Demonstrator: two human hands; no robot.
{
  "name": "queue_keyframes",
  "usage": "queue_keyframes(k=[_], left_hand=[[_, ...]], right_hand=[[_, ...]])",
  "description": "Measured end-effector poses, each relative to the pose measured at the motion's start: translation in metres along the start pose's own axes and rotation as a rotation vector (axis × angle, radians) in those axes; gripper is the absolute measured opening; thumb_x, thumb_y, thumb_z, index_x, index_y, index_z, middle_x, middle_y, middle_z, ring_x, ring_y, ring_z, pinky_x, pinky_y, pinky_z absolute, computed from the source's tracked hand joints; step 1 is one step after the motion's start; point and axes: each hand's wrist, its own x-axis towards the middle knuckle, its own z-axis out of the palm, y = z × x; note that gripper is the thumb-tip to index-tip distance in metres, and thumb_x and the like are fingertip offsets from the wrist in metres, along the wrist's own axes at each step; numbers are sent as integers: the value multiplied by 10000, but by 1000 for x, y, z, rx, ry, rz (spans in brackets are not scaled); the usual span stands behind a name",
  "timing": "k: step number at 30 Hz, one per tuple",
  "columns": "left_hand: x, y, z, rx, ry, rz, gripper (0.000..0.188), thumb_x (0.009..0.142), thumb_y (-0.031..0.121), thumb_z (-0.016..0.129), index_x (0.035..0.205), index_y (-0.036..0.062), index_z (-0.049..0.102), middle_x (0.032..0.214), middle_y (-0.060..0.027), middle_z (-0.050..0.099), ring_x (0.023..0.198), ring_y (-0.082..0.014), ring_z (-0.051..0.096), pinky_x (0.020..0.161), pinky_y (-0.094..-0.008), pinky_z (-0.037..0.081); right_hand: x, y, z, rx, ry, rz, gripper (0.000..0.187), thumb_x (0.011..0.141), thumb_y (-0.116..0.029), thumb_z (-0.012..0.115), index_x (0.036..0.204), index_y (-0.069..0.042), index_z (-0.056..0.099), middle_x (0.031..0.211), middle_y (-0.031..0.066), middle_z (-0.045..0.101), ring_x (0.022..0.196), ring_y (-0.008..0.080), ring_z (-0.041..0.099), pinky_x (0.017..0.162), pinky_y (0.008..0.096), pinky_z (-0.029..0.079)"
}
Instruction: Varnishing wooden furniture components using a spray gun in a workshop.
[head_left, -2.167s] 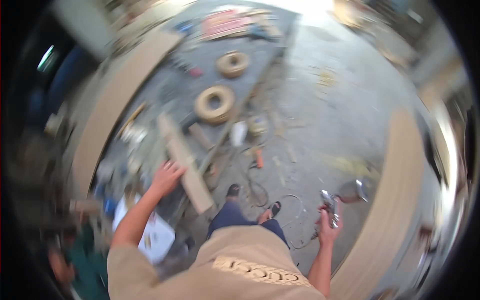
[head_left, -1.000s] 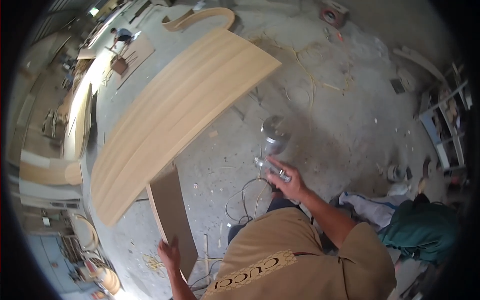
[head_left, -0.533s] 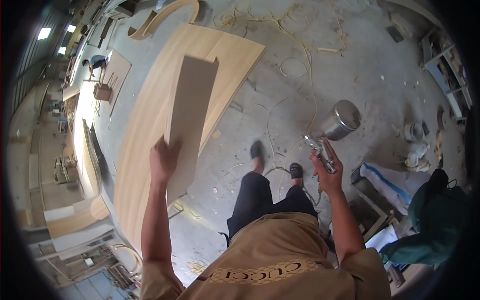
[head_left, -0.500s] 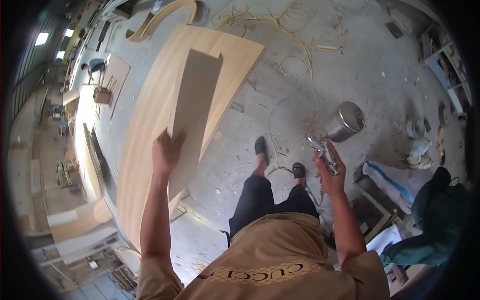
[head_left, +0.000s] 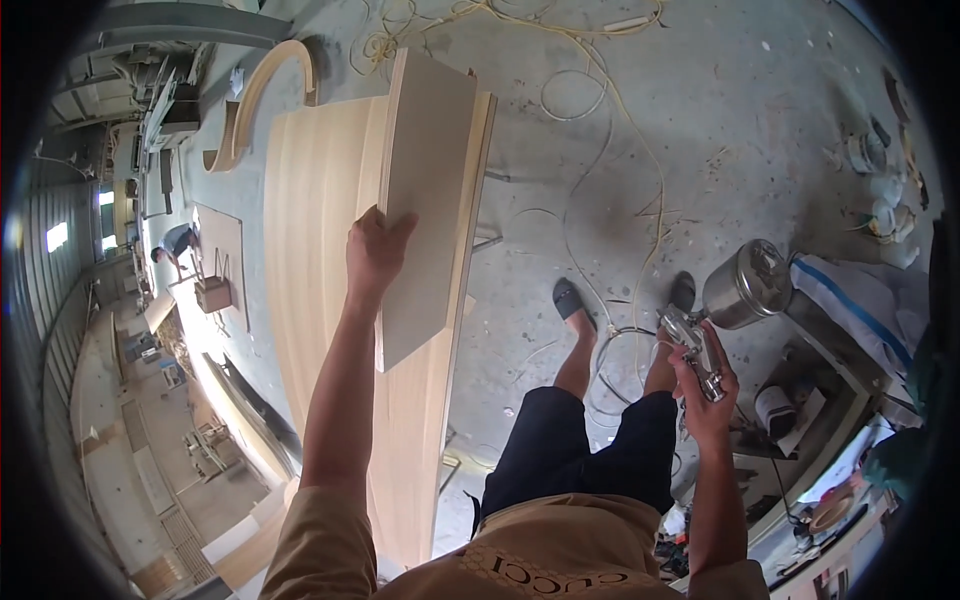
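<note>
My left hand (head_left: 378, 250) is closed around the left edge of a flat beige board (head_left: 432, 190), thumb lying across its face. This board is tilted above the right part of a large light-wood panel (head_left: 325, 210); whether they touch, I cannot tell. In my right hand (head_left: 710, 400) is a silver spray gun (head_left: 692, 340), the fingers wrapped round its handle. A round metal cup (head_left: 740, 288) sits at the gun's front end. Part of the handle is hidden by my fingers.
Metal support legs (head_left: 488, 243) stick out beneath the panel's right side. Yellowish hose (head_left: 600, 70) loops over the concrete floor. A curved wooden piece (head_left: 240, 125) lies at the far left, where another person (head_left: 178, 243) bends over. A white sack (head_left: 850, 300) is at right.
My view has turned, so panel and floor sit differently. The beige board stands straighter in view and is sharper; my left hand still grips it. The spray gun is lower and further right.
</note>
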Motion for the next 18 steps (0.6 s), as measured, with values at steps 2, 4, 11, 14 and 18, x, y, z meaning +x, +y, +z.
queue_keyframes(k=[2,4,11,14,18], left_hand=[[10,-3,6,13,5,-26,447,841,341,760,744,-37,542,633,-180,550,575,-276,529,595,-428,464],[13,3,12,33,1,-46,441,842,338,763,755,-40,553,632,-163,559,579,-247,539,589,-415,466],[12,26,12,5,-9,-101,425,839,324,801,801,-53,610,648,-105,614,604,-128,554,551,-342,471],[16,18,13,51,10,-70,438,840,334,814,795,-50,608,634,-98,608,596,-128,551,547,-345,469],[20,5,15,94,31,-50,445,841,341,821,792,-49,611,624,-90,605,595,-120,544,545,-343,466]], right_hand=[[15,4,5,22,-26,23,560,941,-36,686,1459,32,485,927,43,709,669,56,601,550,206,476],[29,14,4,33,-32,15,562,939,-32,692,1461,20,493,970,58,721,699,58,610,566,208,487],[68,40,2,36,-70,62,553,930,-64,726,1441,-1,525,1015,63,723,736,40,624,528,184,467],[79,46,-3,20,-79,49,542,929,-69,729,1432,-5,535,1013,47,714,736,40,625,528,179,465],[91,53,-8,0,-89,34,543,932,-81,730,1435,-10,537,1024,57,718,716,43,622,542,172,457]])
